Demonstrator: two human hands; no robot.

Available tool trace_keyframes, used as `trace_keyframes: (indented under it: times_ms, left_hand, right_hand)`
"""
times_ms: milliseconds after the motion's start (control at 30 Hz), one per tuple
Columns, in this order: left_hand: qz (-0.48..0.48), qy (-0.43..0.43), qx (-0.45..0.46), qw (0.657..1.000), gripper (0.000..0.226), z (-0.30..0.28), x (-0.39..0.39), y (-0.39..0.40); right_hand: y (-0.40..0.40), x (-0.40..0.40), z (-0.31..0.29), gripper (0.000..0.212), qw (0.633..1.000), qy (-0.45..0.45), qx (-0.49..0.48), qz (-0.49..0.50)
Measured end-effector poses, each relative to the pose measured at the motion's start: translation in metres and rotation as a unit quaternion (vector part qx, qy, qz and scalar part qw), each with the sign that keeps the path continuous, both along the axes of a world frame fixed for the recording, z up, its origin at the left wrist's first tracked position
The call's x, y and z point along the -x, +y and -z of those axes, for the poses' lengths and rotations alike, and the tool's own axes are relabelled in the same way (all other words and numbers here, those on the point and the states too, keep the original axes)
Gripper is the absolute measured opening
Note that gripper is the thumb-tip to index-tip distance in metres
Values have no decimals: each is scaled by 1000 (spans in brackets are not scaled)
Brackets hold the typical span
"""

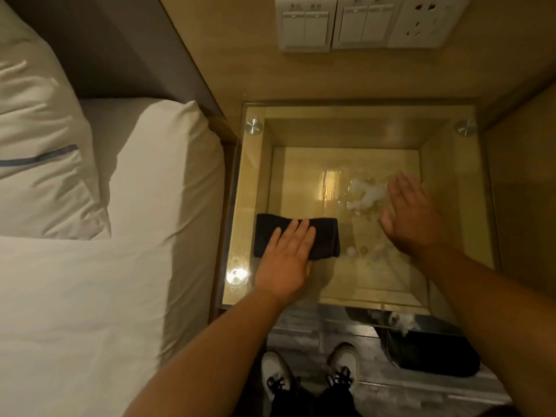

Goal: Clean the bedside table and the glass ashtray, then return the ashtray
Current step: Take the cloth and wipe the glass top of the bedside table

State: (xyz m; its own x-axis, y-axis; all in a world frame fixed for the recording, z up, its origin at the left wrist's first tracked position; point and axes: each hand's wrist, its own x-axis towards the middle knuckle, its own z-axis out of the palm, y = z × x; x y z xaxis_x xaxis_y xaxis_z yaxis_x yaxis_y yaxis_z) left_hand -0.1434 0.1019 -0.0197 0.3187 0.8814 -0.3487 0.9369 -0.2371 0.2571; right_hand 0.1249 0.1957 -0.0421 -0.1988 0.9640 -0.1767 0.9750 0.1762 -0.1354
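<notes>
Both hands are down on the square glass-topped wooden bedside table (469, 182). Left hand (285, 257) lies flat, fingers straight and together, pressing on a folded black cloth (325, 236) at the near-left part of the glass, gripping nothing. Right hand (409, 215) is spread open, palm down, at the right side, its fingers beside a patch of white foam (365, 194) smeared over the glass; whether the palm touches the surface, hard to tell. Small wet blobs (361, 251) sit between cloth and right wrist. White pillow and bedding (120, 206) fill the left. On the far wall, white switch and socket plates (370, 22). Near, on the floor, a black-lined bin (436, 350) beside two white lace-up shoes (310, 374). No glass ashtray shows anywhere on the table.
</notes>
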Motion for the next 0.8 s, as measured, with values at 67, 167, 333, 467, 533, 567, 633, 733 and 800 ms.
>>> trace_keyframes:
  times_ms: [67,167,333,467,533,567,633,733,800]
  left_hand:
    - [-5,5,5,1000,66,1,-1,-32]
    - [-14,15,-6,1000,63,6,-3,-73]
    - [-20,14,19,1000,63,1,-8,-108]
    - [-19,-20,10,1000,59,-5,-9,-132]
    - [-30,-53,-1,998,54,-8,-10,-145]
    - [-51,-84,-4,995,50,-10,-11,-150]
    - [-134,-166,-2,977,37,-22,-14,-151]
    - [-341,-307,110,882,18,-54,-19,-126]
    - [-445,-383,168,792,21,-71,-21,-95]
  right_hand:
    - [0,-2,1,71,1000,1,4,2]
    - [0,-2,-1,72,1000,-4,10,1]
    - [-1,1,0,70,1000,0,5,-1]
    - [-2,-1,-1,69,1000,4,11,-5]
    - [-2,-1,-1,68,1000,7,10,-4]
    - [-2,-2,-1,68,1000,7,12,-3]
    - [-2,-2,-1,69,1000,12,17,-4]
    - [-3,-2,-1,70,1000,16,19,-3]
    - [-2,-2,-3,71,1000,18,21,3]
